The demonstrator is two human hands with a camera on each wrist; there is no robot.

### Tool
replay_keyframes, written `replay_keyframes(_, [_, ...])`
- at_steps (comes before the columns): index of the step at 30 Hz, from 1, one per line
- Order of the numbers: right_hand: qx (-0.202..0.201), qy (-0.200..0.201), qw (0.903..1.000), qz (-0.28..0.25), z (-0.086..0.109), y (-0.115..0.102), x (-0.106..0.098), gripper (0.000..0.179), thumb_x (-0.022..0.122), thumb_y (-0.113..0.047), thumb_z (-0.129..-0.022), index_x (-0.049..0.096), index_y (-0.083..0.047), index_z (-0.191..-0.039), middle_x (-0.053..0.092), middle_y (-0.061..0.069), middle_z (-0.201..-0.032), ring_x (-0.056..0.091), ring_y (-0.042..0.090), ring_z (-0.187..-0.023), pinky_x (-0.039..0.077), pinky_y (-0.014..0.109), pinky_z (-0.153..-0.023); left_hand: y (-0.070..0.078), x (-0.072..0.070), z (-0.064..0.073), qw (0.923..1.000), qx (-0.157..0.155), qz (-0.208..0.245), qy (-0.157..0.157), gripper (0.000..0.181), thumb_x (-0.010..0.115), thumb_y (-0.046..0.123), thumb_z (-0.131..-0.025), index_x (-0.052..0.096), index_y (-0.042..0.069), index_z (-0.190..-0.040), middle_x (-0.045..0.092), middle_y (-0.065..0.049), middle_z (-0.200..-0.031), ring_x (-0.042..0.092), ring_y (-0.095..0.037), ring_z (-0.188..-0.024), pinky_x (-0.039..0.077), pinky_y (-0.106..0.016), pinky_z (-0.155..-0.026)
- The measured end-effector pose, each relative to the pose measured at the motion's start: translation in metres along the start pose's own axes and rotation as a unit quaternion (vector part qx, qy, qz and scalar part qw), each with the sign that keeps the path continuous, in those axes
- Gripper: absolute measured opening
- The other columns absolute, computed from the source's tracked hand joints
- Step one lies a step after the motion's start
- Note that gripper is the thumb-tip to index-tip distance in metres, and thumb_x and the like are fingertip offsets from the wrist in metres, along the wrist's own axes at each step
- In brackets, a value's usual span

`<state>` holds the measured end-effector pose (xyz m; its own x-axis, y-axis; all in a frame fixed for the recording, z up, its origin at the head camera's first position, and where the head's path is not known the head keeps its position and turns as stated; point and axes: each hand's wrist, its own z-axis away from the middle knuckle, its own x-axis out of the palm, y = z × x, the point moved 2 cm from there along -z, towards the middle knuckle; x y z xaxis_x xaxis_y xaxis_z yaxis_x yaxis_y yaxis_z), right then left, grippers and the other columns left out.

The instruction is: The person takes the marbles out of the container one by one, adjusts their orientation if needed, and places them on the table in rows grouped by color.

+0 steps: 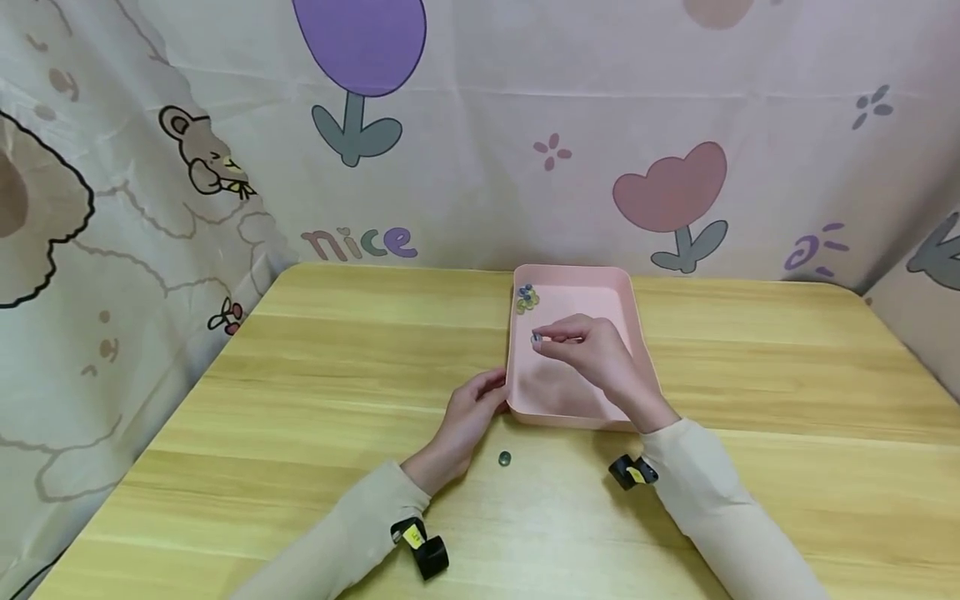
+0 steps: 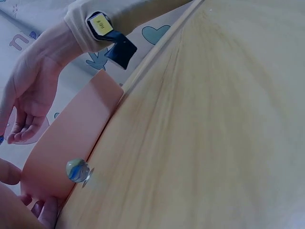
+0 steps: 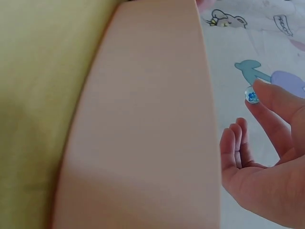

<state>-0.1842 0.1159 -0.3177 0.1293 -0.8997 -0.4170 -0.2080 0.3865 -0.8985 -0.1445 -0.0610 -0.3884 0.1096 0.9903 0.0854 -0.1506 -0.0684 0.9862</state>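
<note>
Between thumb and forefinger, my right hand (image 1: 588, 350) pinches a clear glass marble (image 3: 251, 95) with blue inside, held over the pink tray (image 1: 570, 419). The other fingers of that hand are bent and hold nothing. At the tray's near left corner, my left hand (image 1: 472, 412) holds its wall, with the thumb (image 2: 9, 172) close to the rim and the other fingers low on the outside. Several glass marbles (image 1: 527, 298), yellowish and blue, sit together in the tray's far left corner. One more marble (image 1: 505, 458) lies on the table in front of the tray.
The wooden table (image 1: 337, 358) extends on both sides of the tray. Behind it hangs a patterned curtain (image 1: 480, 192). Each wrist wears a small black camera (image 1: 429, 557) on a strap.
</note>
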Motion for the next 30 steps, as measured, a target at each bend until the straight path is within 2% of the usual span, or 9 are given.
replay_keyframes(8, [-0.007, 0.01, 0.9996, 0.026, 0.012, 0.001, -0.002, 0.026, 0.076, -0.013, -0.084, 0.074, -0.001, -0.106, 0.067, 0.011, -0.104, 0.056, 0.023, -0.094, 0.048, 0.033, -0.081, 0.0, 0.002, -0.001, 0.9999, -0.01, -0.009, 0.004, 0.039, 0.053, 0.01, -0.099, 0.05, -0.005, -0.135, 0.054, -0.017, -0.132, 0.055, -0.026, -0.116, 0.049, -0.032, -0.096])
replay_keyframes(15, [-0.006, -0.005, 0.9996, 0.029, 0.024, 0.004, 0.002, 0.025, 0.077, -0.011, -0.082, 0.074, 0.0, -0.104, 0.065, 0.011, -0.099, 0.054, 0.022, -0.09, 0.047, 0.031, -0.076, 0.0, 0.001, 0.001, 1.0, -0.006, -0.007, 0.001, 0.04, 0.052, 0.009, -0.099, 0.049, -0.006, -0.136, 0.054, -0.018, -0.132, 0.054, -0.028, -0.116, 0.049, -0.032, -0.097])
replay_keyframes(20, [-0.018, 0.02, 0.9988, 0.041, 0.031, 0.006, 0.001, 0.023, 0.078, -0.012, -0.082, 0.076, -0.003, -0.103, 0.065, 0.01, -0.097, 0.053, 0.019, -0.085, 0.046, 0.024, -0.069, -0.001, 0.0, 0.002, 1.0, -0.007, -0.007, 0.001, 0.04, 0.053, 0.009, -0.099, 0.049, -0.005, -0.136, 0.054, -0.018, -0.132, 0.054, -0.028, -0.117, 0.048, -0.032, -0.097])
replay_keyframes(25, [-0.029, 0.05, 0.9981, 0.02, 0.038, 0.007, -0.002, 0.021, 0.078, -0.01, -0.081, 0.076, -0.002, -0.1, 0.065, 0.007, -0.096, 0.054, 0.016, -0.083, 0.045, 0.019, -0.065, -0.002, 0.0, 0.0, 1.0, -0.006, -0.006, 0.003, 0.039, 0.053, 0.009, -0.099, 0.049, -0.005, -0.135, 0.054, -0.018, -0.132, 0.054, -0.027, -0.117, 0.048, -0.032, -0.097])
replay_keyframes(30, [-0.006, 0.024, 0.9992, -0.031, 0.041, 0.011, 0.0, 0.024, 0.079, -0.009, -0.08, 0.075, 0.0, -0.101, 0.063, 0.008, -0.096, 0.053, 0.014, -0.085, 0.047, 0.018, -0.065, -0.003, 0.0, -0.002, 1.0, -0.001, -0.007, 0.003, 0.039, 0.053, 0.009, -0.099, 0.05, -0.006, -0.135, 0.054, -0.018, -0.131, 0.054, -0.028, -0.117, 0.048, -0.033, -0.097])
